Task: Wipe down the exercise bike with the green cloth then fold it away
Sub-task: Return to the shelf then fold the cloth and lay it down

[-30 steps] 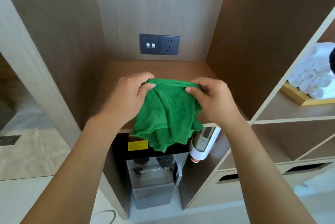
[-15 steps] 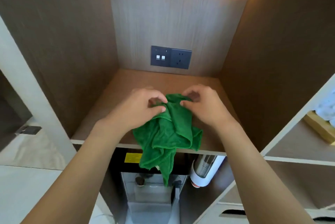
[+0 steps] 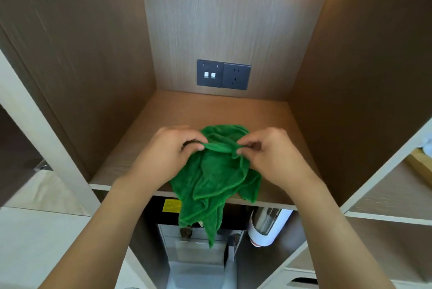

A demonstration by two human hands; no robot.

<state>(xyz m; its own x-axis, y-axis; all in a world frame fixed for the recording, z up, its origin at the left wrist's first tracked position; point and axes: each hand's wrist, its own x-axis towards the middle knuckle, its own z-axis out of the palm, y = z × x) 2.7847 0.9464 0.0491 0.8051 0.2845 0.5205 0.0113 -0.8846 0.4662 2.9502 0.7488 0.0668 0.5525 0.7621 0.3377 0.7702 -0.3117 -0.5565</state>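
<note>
In the middle of the frame, inside a tall wooden alcove, the green cloth (image 3: 217, 176) lies bunched on the brown shelf (image 3: 224, 111), with its lower part spilling over the shelf's pale front edge and hanging down in a loose point toward the bottom centre. The left hand (image 3: 168, 155) comes in from the lower left and pinches a rolled edge of the cloth between thumb and curled fingers, at the cloth's upper left. The right hand (image 3: 273, 155) comes in from the lower right and pinches the same rolled edge at its other end, thumb and forefinger closed on the fabric and the remaining fingers curled. Between the two hands the edge runs as a short raised ridge, and the rest of the cloth falls away below it in crumpled folds.

At the back of the alcove, above the shelf, a dark switch and socket plate (image 3: 223, 74) sits on the pale rear panel. Below the shelf, at the bottom centre, a dark machine with a yellow label (image 3: 172, 205) stands partly behind the hanging cloth, and a white cup dispenser (image 3: 268, 225) is fixed just to its right. Open wooden compartments (image 3: 392, 190) fill the right edge of the frame.
</note>
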